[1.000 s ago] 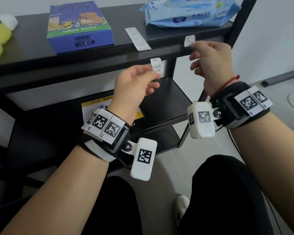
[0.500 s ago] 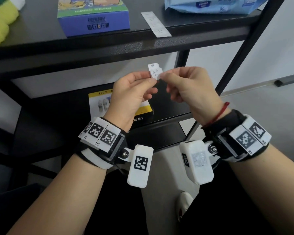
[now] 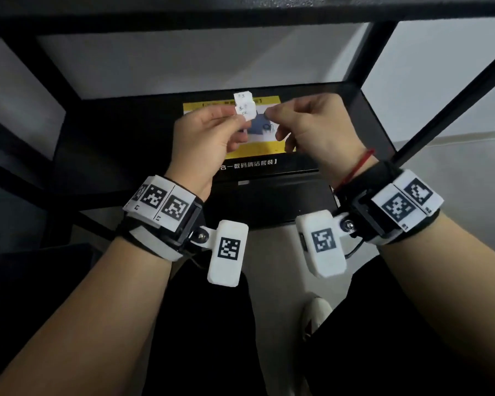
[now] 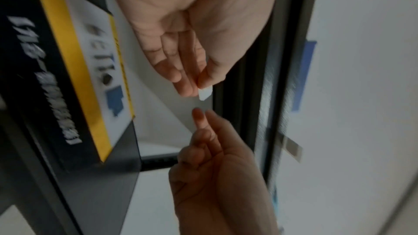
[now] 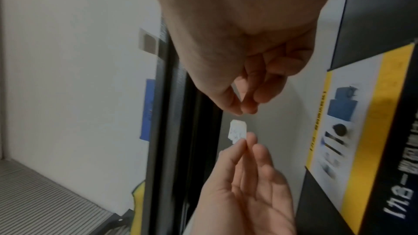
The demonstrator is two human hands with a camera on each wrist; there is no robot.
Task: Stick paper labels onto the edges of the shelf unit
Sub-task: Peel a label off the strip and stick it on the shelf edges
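My left hand (image 3: 237, 117) pinches a small stack of white paper labels (image 3: 244, 107) between thumb and forefinger, in front of the black shelf unit (image 3: 269, 204). The labels' handwriting faces me. My right hand (image 3: 269, 112) hovers just right of the labels, thumb and forefinger tips pressed together, a small gap away from the paper. The left wrist view shows the labels (image 4: 205, 93) under my left hand (image 4: 200, 87), with my right hand (image 4: 201, 113) below and apart. In the right wrist view, nothing clearly shows between my right hand's (image 5: 243, 112) fingertips above the labels (image 5: 237, 131).
A yellow and black box (image 3: 257, 155) lies on the lower shelf behind my hands. The upper shelf's edge (image 3: 240, 12) runs across the top. A diagonal black brace (image 3: 440, 110) stands at the right. My knees and a white shoe (image 3: 316, 312) are below.
My right hand left the upper shelf edge, came down to the labels in my left hand, touched them, and now sits slightly apart. The view dropped to the lower shelf.
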